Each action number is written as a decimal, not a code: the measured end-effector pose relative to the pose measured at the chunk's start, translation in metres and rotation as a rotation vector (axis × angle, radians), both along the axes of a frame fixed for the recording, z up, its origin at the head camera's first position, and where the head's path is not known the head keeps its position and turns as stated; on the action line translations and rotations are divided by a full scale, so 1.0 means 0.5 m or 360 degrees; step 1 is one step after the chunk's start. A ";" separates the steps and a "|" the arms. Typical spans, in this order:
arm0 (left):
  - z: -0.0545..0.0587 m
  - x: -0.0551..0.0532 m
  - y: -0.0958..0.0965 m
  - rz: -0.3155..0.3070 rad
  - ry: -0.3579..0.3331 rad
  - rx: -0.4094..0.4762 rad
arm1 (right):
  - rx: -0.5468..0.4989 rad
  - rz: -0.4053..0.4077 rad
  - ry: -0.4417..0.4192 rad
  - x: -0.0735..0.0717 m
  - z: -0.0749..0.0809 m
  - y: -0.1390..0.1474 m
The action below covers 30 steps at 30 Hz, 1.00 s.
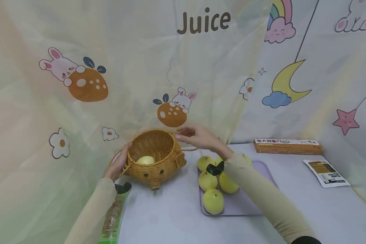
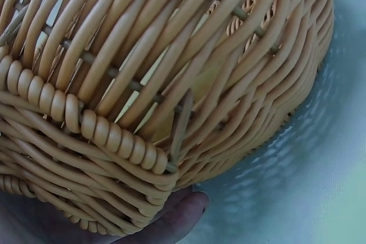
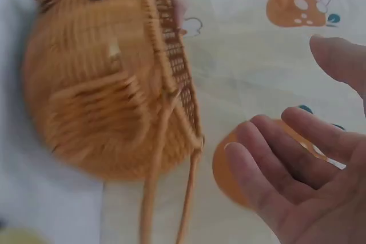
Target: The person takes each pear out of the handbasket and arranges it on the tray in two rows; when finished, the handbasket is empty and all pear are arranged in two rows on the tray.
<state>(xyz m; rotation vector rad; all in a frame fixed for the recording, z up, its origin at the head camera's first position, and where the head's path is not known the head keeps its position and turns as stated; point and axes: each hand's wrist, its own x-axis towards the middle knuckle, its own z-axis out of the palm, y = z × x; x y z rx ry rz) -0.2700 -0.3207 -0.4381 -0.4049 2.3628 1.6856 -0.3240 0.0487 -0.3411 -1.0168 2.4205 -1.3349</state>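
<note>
A tan wicker basket (image 1: 170, 164) with dark bead eyes, a trunk and ears stands at the back of the table, its opening tipped somewhat toward me. One round yellow-green fruit (image 1: 145, 160) lies inside. My left hand (image 1: 119, 164) grips the basket's left side by the rim; in the left wrist view its fingers (image 2: 183, 215) show below the woven ear. My right hand (image 1: 201, 137) hovers by the right cord handle (image 1: 189, 149). The right wrist view shows its fingers spread and loosely bent, apart from the basket (image 3: 97, 147) and holding nothing.
A lilac tray (image 1: 247, 206) bearing several yellow-green fruits (image 1: 213, 201) sits beneath my right forearm. Behind it lies a long pasta box (image 1: 288, 148), with a pouch (image 1: 326, 173) at the right. A green-edged package (image 1: 113, 217) is partly under my left arm. Printed curtain (image 1: 134, 84) hangs behind.
</note>
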 end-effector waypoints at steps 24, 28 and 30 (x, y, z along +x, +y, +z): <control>0.001 -0.006 -0.005 0.0017 -0.0003 0.0025 | 0.1315 0.0408 -0.0676 -0.093 -0.002 -0.307; 0.001 -0.010 -0.008 0.0030 -0.0023 0.0035 | 0.1349 0.0485 -0.0792 -0.106 -0.017 -0.325; -0.001 -0.011 -0.009 0.0032 -0.0035 0.0039 | 0.1331 0.0532 -0.0854 -0.112 -0.027 -0.330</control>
